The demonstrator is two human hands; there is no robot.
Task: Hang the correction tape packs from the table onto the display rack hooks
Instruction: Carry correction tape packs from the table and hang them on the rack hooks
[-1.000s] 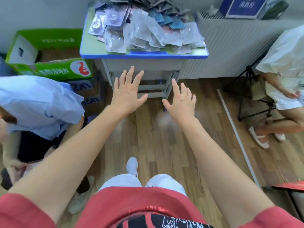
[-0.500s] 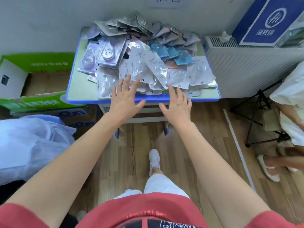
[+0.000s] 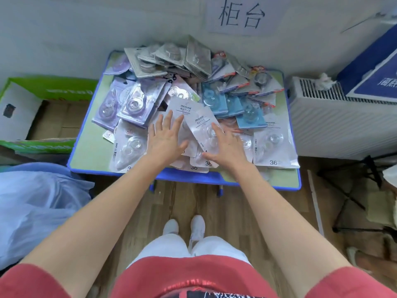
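Packs: correction tape packs (image 3: 150, 100) are heaped across most of the bench (image 3: 86, 162).
Nearest pack: a white pack (image 3: 198, 123) lies at the bench's near middle, between both hands. Its long axis slants from far-left to near-right.
Right hand (image 3: 228, 147): nearer to the white pack, fingers straight with tips over its lower end, holding nothing.
Left hand (image 3: 166, 139): flat and spread over neighbouring packs near the bench's front edge, holding nothing.
Rack: not in view.

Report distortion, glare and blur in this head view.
Head view: wide-angle bending curves the table edge and radiator; soft even light, no hard shadows; glare whitens the clear front packs; slight softness overall, wall sign legible.
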